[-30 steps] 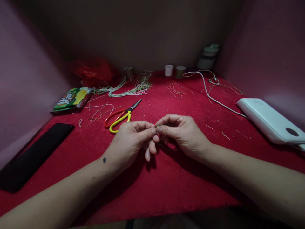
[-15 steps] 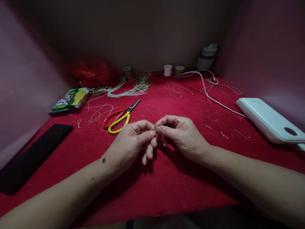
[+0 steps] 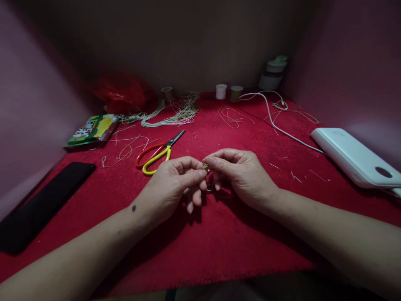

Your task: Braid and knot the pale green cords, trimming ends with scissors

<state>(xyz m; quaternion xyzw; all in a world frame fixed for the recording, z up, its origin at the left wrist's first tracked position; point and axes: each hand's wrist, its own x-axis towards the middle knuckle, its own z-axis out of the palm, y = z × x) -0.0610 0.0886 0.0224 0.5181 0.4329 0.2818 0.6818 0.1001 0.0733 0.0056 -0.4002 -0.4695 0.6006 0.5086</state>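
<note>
My left hand (image 3: 175, 182) and my right hand (image 3: 239, 171) meet above the middle of the red cloth. Between thumb and forefinger, each pinches a thin green cord (image 3: 205, 166), of which only a short bit shows at the fingertips. A loop of the cord hangs beneath the hands, partly hidden by the fingers. Just beyond my left hand lie scissors (image 3: 156, 156) with one red and one yellow handle, blades pointing away to the right.
Cord bundles (image 3: 175, 117), thread spools (image 3: 221, 91) and a red plastic bag (image 3: 122, 94) sit at the back. A snack packet (image 3: 94, 130) and a black flat case (image 3: 44, 205) lie left. On the right are a white power bank (image 3: 354, 156), its cable (image 3: 272, 119) and a bottle (image 3: 273, 73).
My right thumb and forefinger have shifted slightly up and away from the left fingertips, so more of the green cord shows between them. The left hand has barely moved.
</note>
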